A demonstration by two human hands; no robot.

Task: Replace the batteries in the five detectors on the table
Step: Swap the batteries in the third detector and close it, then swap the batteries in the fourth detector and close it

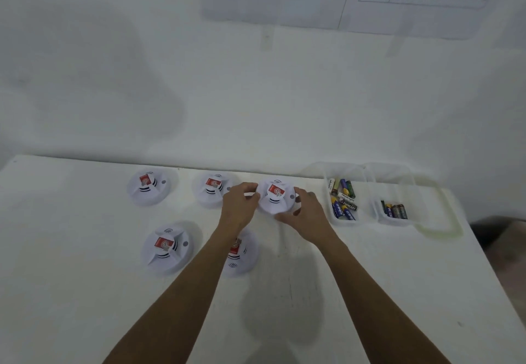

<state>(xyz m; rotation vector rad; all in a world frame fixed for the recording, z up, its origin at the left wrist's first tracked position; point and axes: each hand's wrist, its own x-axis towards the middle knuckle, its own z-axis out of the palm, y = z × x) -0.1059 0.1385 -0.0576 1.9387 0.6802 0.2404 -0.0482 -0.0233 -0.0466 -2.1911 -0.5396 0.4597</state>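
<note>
Grips the round white plastic red-labelled detector by its rim, between left hand and right hand, both curled round it. Seems light, rigid, slippery; suits firm rim hold.

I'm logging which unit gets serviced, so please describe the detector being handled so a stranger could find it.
On the white table, find the back row of units, left of two clear battery tubs. It is the rightmost detector in that row, nearest the tubs. Alone among the five, it is gripped by both the left hand and right hand.
</note>
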